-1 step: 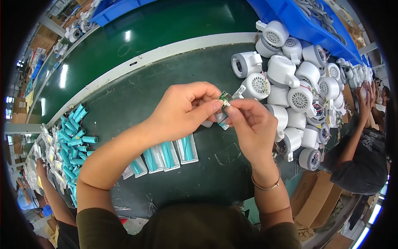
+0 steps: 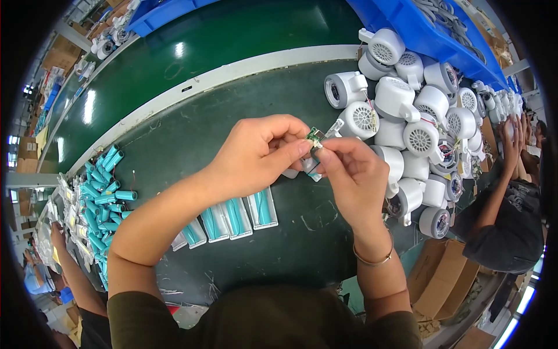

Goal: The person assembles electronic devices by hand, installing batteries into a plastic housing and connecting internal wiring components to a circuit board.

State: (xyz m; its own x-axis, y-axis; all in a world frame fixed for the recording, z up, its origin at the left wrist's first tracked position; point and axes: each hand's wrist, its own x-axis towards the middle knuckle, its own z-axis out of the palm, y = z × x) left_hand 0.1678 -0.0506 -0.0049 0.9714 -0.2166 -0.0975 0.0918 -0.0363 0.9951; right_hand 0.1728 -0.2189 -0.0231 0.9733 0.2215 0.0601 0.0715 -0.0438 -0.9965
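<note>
My left hand (image 2: 256,154) and my right hand (image 2: 351,174) meet above the dark green work mat (image 2: 192,145). Between their fingertips they pinch a small green circuit board (image 2: 315,136), left thumb and forefinger on its left side, right fingers on its right. A thin dark wire hangs from the board toward a small white part (image 2: 311,171) that lies mostly hidden under the hands. A white plastic piece (image 2: 336,127) shows just behind the board.
Several white round fan housings (image 2: 407,116) crowd the right side. Clear trays of teal cells (image 2: 232,218) lie in front of me, and loose teal cells (image 2: 102,192) are piled at the left. There is a blue bin (image 2: 418,29) at the back right, a co-worker (image 2: 505,203) to the right, and another person's arm (image 2: 70,273) to the left.
</note>
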